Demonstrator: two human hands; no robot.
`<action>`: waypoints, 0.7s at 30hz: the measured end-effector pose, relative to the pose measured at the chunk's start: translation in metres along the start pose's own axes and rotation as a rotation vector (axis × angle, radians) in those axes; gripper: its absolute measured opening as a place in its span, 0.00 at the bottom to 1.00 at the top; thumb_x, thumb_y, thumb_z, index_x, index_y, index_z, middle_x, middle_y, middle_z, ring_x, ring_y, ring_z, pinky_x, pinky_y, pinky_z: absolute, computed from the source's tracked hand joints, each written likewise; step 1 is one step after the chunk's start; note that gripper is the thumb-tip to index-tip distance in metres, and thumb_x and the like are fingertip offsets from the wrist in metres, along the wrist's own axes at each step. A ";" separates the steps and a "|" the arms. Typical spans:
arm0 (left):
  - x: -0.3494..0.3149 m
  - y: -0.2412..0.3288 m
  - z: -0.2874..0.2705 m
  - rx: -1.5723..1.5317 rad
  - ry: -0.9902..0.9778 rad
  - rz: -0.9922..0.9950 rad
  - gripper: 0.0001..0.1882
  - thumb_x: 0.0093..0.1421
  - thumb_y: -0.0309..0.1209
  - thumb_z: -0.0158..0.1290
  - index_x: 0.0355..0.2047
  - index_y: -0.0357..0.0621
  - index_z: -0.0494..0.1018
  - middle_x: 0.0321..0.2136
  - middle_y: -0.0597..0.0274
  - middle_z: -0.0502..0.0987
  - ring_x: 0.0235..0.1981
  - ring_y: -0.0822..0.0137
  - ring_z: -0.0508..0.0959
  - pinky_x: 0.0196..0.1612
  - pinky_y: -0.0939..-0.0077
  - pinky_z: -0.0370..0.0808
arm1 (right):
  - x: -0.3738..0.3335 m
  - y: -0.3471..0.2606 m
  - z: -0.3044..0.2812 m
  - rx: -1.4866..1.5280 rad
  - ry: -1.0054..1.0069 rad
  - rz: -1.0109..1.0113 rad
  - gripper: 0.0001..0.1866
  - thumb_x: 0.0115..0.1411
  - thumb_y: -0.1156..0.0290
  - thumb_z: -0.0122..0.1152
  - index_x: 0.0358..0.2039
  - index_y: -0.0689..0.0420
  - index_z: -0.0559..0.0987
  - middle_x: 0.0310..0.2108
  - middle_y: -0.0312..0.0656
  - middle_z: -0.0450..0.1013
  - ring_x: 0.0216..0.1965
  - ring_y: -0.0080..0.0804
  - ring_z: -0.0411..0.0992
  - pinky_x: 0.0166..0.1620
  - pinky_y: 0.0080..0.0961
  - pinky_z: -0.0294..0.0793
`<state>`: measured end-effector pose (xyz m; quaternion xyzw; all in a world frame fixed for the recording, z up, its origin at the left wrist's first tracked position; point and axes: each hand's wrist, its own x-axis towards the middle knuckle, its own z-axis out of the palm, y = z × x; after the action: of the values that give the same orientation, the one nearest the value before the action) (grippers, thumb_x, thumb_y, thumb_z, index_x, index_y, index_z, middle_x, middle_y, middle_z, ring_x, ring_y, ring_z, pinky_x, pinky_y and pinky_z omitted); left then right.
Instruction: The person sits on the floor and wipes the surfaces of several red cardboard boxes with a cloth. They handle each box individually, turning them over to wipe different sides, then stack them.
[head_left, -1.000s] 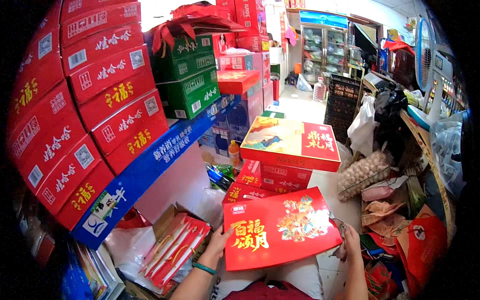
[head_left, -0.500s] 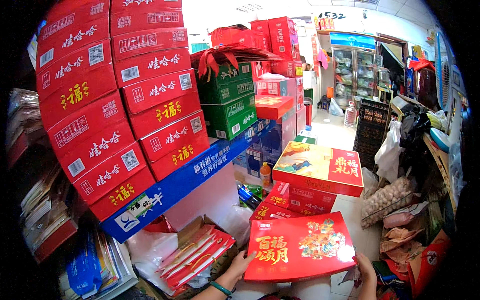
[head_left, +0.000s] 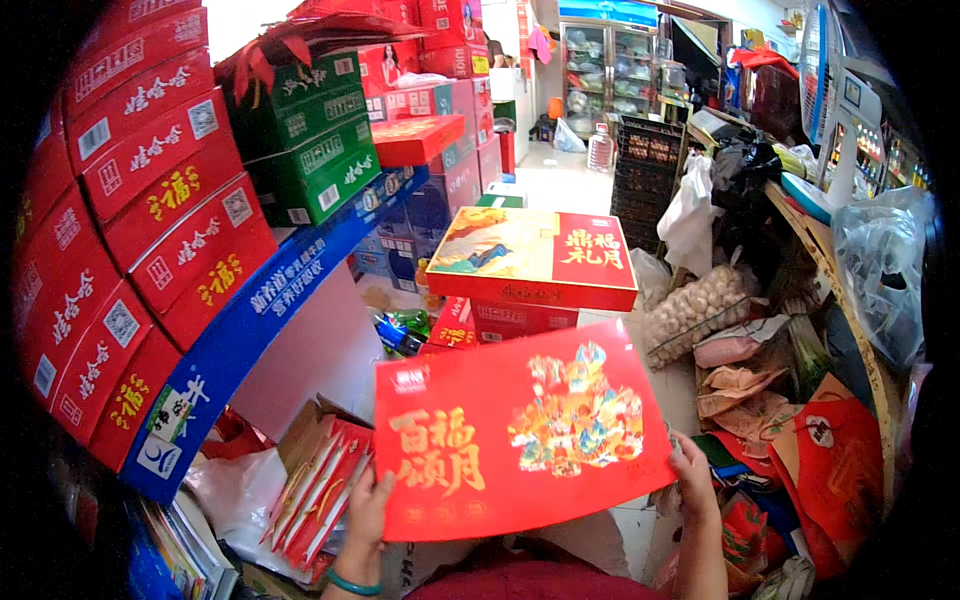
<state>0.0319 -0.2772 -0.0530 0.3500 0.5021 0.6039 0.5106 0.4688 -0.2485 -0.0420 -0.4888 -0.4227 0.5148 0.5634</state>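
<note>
A flat red gift box (head_left: 480,385) with gold characters and a colourful floral picture is held up in front of me, its printed face toward me. My left hand (head_left: 368,510), with a green bangle on the wrist, grips its lower left edge. At the lower right corner my right hand (head_left: 692,478) has hold of it, with some fingers hidden behind the box. Just beyond stands a yellow-and-red gift box (head_left: 530,255), resting on red cartons (head_left: 522,321).
Red cartons (head_left: 150,210) and green cartons (head_left: 310,150) are stacked at the left on a blue-edged stand (head_left: 250,320). Red paper bags (head_left: 325,490) sit in a carton below. A net bag of garlic-like bulbs (head_left: 695,310), black crates (head_left: 650,175) and a cluttered shelf line the right.
My view has swung right and down, so the surroundings shift left. The red gift box is nearer and raised, tilted up on its right side. Both hands still hold it.
</note>
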 end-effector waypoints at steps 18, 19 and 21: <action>0.303 0.156 0.128 -0.055 -0.469 -0.115 0.26 0.61 0.44 0.50 0.49 0.32 0.67 0.44 0.45 0.75 0.41 0.59 0.79 0.43 0.62 0.78 | 0.242 -0.141 0.040 -0.178 0.026 -0.156 0.21 0.61 0.57 0.54 0.39 0.65 0.76 0.36 0.38 0.74 0.35 0.21 0.71 0.41 0.19 0.69; 0.315 0.158 0.130 -0.024 -0.484 -0.135 0.26 0.61 0.45 0.49 0.50 0.33 0.67 0.45 0.46 0.75 0.42 0.59 0.79 0.44 0.61 0.77 | 0.251 -0.144 0.041 -0.195 0.025 -0.141 0.21 0.61 0.57 0.54 0.39 0.65 0.76 0.36 0.38 0.75 0.35 0.21 0.71 0.41 0.19 0.69; 0.348 0.150 0.130 0.010 -0.435 -0.113 0.26 0.61 0.45 0.50 0.50 0.34 0.67 0.44 0.46 0.75 0.42 0.59 0.79 0.42 0.60 0.78 | 0.269 -0.142 0.045 -0.129 0.009 -0.066 0.21 0.61 0.57 0.54 0.39 0.65 0.76 0.36 0.39 0.75 0.36 0.22 0.72 0.41 0.19 0.69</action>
<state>0.0328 0.0963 0.0926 0.4458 0.4018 0.4821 0.6383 0.4786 0.0247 0.0977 -0.5122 -0.4682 0.4653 0.5495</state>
